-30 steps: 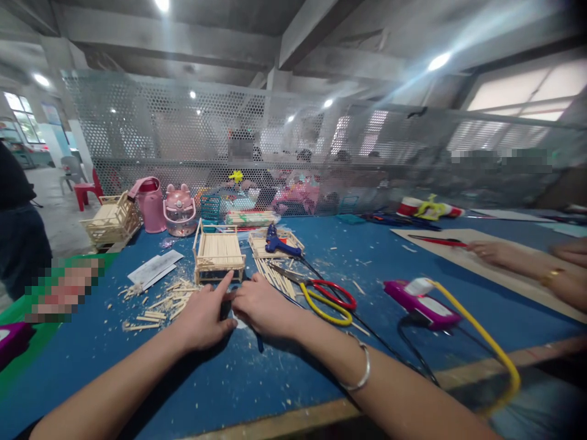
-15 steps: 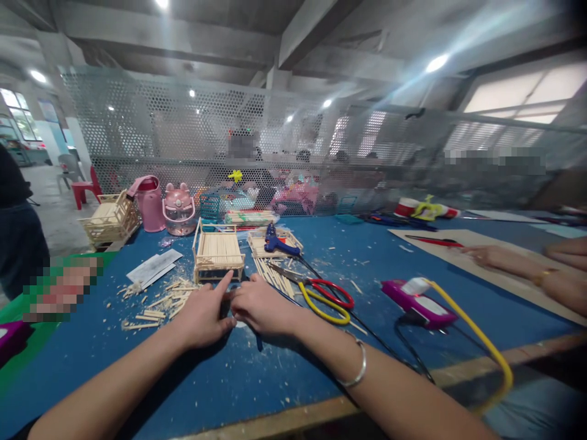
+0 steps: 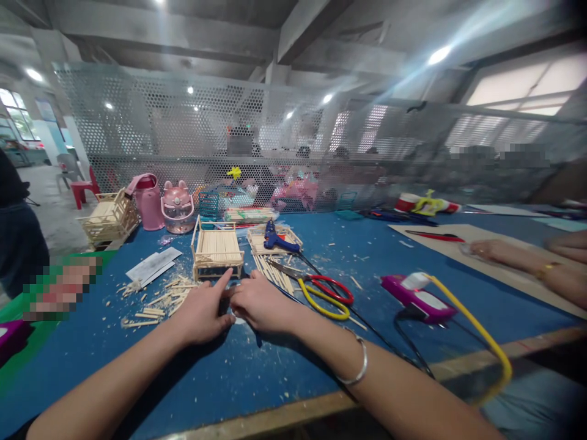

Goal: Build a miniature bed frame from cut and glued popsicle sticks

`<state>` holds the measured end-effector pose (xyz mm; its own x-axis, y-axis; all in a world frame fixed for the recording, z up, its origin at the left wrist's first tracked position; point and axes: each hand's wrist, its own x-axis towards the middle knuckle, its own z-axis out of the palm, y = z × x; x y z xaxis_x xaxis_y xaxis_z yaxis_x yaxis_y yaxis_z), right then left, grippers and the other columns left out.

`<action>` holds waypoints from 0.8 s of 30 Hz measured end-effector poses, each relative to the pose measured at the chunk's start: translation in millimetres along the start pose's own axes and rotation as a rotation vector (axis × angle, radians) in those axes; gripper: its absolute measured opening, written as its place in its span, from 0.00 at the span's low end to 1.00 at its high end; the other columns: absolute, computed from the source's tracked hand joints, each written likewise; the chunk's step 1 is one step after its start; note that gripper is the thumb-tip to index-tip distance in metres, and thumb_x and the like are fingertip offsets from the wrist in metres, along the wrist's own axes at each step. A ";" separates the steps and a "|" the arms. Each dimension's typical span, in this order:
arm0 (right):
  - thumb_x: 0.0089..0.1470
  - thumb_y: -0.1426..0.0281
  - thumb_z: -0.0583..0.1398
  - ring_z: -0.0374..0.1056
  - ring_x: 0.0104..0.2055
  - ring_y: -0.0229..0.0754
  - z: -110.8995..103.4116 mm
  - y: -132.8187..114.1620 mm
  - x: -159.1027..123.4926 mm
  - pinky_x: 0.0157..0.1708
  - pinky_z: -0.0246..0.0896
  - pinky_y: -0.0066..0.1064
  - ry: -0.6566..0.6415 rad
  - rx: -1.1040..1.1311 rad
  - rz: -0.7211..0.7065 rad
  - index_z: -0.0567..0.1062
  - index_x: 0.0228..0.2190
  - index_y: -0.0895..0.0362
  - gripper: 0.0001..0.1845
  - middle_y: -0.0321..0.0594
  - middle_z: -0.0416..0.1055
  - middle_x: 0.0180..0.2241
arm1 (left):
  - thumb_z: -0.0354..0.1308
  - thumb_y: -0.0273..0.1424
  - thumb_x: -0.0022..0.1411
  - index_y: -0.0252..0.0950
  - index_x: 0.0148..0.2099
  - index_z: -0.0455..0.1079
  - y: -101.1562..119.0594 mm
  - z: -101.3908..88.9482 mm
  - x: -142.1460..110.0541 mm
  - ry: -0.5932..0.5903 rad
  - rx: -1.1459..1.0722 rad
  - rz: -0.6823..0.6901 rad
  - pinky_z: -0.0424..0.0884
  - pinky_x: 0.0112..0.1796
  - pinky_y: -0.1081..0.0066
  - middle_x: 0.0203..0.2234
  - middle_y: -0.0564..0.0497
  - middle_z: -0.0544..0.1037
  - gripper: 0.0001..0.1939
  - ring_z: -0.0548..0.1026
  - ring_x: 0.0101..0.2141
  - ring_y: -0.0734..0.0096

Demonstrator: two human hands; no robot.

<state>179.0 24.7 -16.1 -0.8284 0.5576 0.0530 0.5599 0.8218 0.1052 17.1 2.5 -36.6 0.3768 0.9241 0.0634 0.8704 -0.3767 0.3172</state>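
The left hand (image 3: 202, 313) and right hand (image 3: 263, 304) stay near the little chair (image 3: 218, 249), work seemingly steady, each grip's opening and contents hidden.

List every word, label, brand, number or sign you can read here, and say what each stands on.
None can be read for certain.
White paper slips: faint marks, too blurred to read.
Pink-lidded bottle: small marks, too small to read.
Poster on the pillar: too far and blurred to read.
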 end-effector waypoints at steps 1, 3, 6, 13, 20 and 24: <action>0.54 0.72 0.54 0.66 0.35 0.43 0.0 -0.2 0.3 0.31 0.41 0.35 0.011 -0.007 0.011 0.74 0.27 0.58 0.09 0.43 0.74 0.32 | 0.54 0.37 0.53 0.31 0.66 0.39 0.1 -0.1 0.1 0.000 0.003 -0.001 0.64 0.43 0.62 0.42 0.35 0.72 0.44 0.71 0.44 0.51; 0.54 0.72 0.53 0.66 0.35 0.43 -0.1 -0.5 1.1 0.32 0.41 0.35 0.029 -0.030 0.032 0.74 0.29 0.58 0.09 0.43 0.74 0.33 | 0.54 0.38 0.53 0.31 0.66 0.39 0.6 -0.4 0.2 0.003 0.010 -0.009 0.64 0.42 0.62 0.41 0.35 0.72 0.44 0.71 0.43 0.51; 0.53 0.73 0.54 0.66 0.35 0.43 -0.8 -1.0 1.9 0.32 0.41 0.34 -0.018 -0.054 0.002 0.74 0.28 0.59 0.08 0.44 0.74 0.32 | 0.54 0.38 0.53 0.31 0.66 0.40 2.1 -1.3 0.0 -0.005 0.024 -0.023 0.65 0.42 0.63 0.41 0.36 0.73 0.44 0.71 0.43 0.51; 0.53 0.73 0.54 0.66 0.35 0.42 -1.6 1.3 -0.8 0.31 0.41 0.34 -0.019 0.008 0.032 0.74 0.27 0.58 0.09 0.41 0.74 0.32 | 0.54 0.38 0.53 0.31 0.66 0.41 2.4 -1.1 -0.3 -0.010 0.031 -0.022 0.64 0.44 0.63 0.44 0.35 0.72 0.43 0.70 0.46 0.52; 0.54 0.73 0.53 0.65 0.36 0.42 -2.5 0.6 -1.7 0.32 0.41 0.34 -0.021 0.008 0.034 0.74 0.28 0.59 0.10 0.43 0.74 0.33 | 0.54 0.39 0.52 0.33 0.66 0.39 1.1 0.2 2.2 -0.016 0.019 -0.024 0.64 0.44 0.62 0.44 0.36 0.72 0.44 0.70 0.46 0.51; 0.54 0.73 0.53 0.65 0.35 0.42 -2.5 -0.2 -0.7 0.31 0.40 0.34 -0.032 0.014 0.005 0.73 0.26 0.58 0.10 0.42 0.74 0.33 | 0.54 0.38 0.52 0.32 0.66 0.39 0.5 0.5 1.6 -0.017 0.010 -0.021 0.63 0.44 0.62 0.45 0.36 0.72 0.44 0.70 0.46 0.51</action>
<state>179.5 23.9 -13.7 -0.8248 0.5650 0.0215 0.5644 0.8205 0.0909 18.2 3.7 -36.7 0.3637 0.9306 0.0407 0.8813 -0.3579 0.3086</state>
